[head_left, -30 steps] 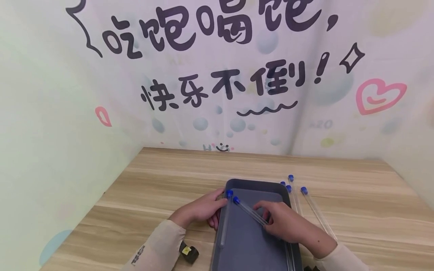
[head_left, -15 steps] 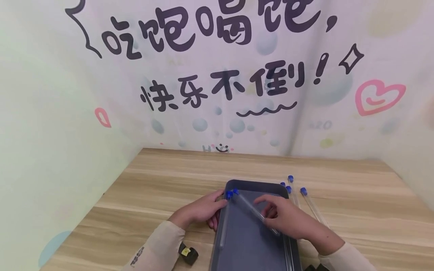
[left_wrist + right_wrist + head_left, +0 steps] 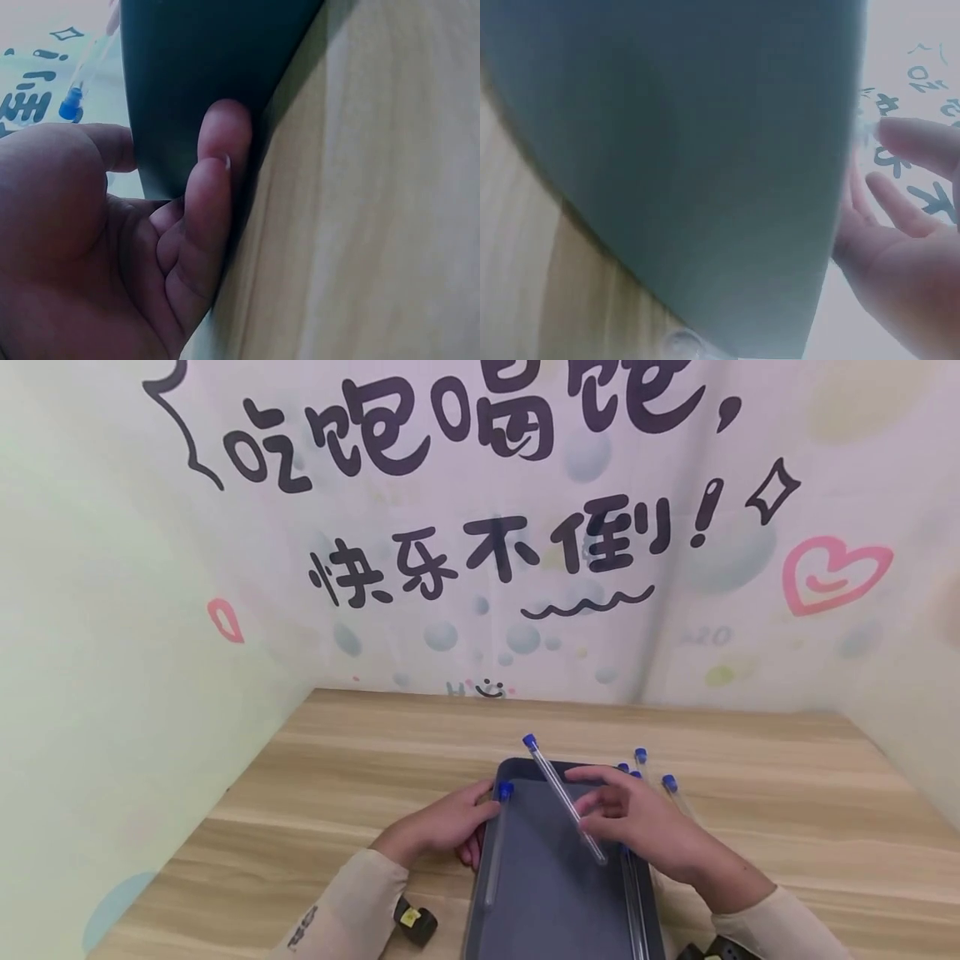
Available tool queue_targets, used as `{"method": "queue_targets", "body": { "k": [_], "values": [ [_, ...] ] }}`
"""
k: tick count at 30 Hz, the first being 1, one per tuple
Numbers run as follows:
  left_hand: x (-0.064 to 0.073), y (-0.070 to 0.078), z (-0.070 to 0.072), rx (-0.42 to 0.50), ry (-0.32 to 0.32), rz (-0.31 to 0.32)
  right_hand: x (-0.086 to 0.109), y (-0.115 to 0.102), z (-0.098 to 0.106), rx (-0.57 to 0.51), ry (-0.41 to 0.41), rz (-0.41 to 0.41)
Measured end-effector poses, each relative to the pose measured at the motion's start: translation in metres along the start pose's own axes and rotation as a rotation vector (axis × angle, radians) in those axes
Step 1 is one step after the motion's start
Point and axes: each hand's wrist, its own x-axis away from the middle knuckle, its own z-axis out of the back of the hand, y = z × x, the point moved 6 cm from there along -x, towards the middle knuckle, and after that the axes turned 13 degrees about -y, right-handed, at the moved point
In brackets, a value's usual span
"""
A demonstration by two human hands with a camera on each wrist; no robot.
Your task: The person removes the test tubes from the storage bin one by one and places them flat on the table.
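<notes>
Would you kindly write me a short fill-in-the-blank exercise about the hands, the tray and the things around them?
1. The right hand pinches a test tube whose cap is ____.
2. The left hand grips the gray tray at its ____ side.
3. The smiling heart printed on the backdrop is outlined in ____.

Missing words: blue; left; pink.

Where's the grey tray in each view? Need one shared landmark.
Head: grey tray at bottom, right of centre.
Left wrist: top, centre-left, side wall showing.
Right wrist: fills the centre and upper left.
Shared landmark: wood-grain table, bordering the tray in all three.
</notes>
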Motion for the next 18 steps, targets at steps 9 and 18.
{"method": "queue_targets", "body": {
  "k": [9, 18],
  "values": [
    [-0.0008, -0.0019, 0.001, -0.003, 0.001, -0.009, -0.0007, 0.0023, 0.0069, -0.191, 0.014, 0.018],
    [-0.0017, -0.0045, -0.0004, -0.006, 0.003, -0.003, 0.0008, 0.0047, 0.0085, -0.134, 0.041, 0.011]
  ]
}}
